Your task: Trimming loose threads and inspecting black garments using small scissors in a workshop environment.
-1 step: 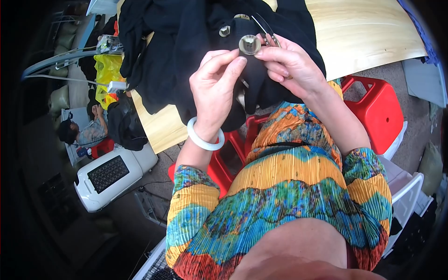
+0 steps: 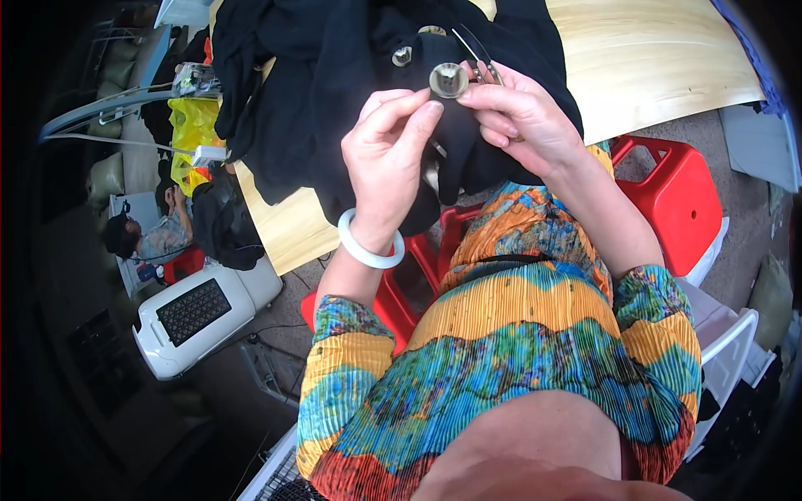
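A large round button [image 2: 449,81], greyish brown with a pale shiny rim, is held up between my two hands over a black garment [image 2: 326,100]. My left hand [image 2: 386,150] pinches at its lower left edge, thumb against forefinger; any thread there is too fine to see. My right hand [image 2: 526,113] grips the opposite edge with thumb and forefinger. Thread snips [image 2: 480,57] are also tucked in that hand, their blades pointing up and apart. Another similar button [image 2: 402,56] lies on the black cloth, and part of one more [image 2: 432,30] shows beyond it.
The garment covers much of a pale wooden table [image 2: 660,58]. Red plastic stools [image 2: 681,200] stand at the right and below the table. A white machine-like case [image 2: 209,309], a yellow plastic bag [image 2: 192,129] and a cable with a white plug block [image 2: 209,155] are at left. Another person [image 2: 159,234] sits farther left.
My left hand and the button have shifted very slightly to the right. The grip of both hands looks the same.
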A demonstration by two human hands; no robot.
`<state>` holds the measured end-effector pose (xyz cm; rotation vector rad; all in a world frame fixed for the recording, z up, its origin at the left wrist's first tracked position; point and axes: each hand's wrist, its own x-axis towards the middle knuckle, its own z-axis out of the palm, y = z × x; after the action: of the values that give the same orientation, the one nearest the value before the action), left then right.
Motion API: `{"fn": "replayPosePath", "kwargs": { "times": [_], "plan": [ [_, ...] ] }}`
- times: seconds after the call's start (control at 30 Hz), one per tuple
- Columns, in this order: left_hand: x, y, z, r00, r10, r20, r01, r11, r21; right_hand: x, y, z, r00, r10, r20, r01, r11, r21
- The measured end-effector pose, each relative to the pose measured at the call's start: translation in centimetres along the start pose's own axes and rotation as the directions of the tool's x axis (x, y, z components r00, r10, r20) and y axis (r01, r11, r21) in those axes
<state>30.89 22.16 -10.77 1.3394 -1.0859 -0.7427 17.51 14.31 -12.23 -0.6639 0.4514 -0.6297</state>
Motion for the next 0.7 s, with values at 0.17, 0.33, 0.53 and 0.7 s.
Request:
{"fn": "replayPosePath", "kwargs": {
  "times": [0.17,0.33,0.53,0.7],
  "plan": [
    [0.4,-0.8,1.0,0.882,0.470,-0.011,-0.409,0.780,0.474,0.0,0.0,-0.3,0.999,-0.017,-0.031,0.017,1.000,-0.008],
    [0.6,-1.7,0.6,0.738,0.674,0.044,-0.561,0.575,0.596,0.1,0.2,-0.2,1.000,-0.002,-0.021,0.003,1.000,0.029],
    [0.1,-1.6,0.6,0.869,0.494,-0.017,-0.423,0.761,0.492,0.0,0.5,-0.5,1.000,0.000,-0.026,0.001,0.999,0.043],
    [0.3,0.8,-0.2,0.991,-0.065,0.120,0.054,0.993,0.101,-0.2,0.1,-0.3,0.997,-0.044,-0.058,0.040,0.997,-0.070]
  ]
}}
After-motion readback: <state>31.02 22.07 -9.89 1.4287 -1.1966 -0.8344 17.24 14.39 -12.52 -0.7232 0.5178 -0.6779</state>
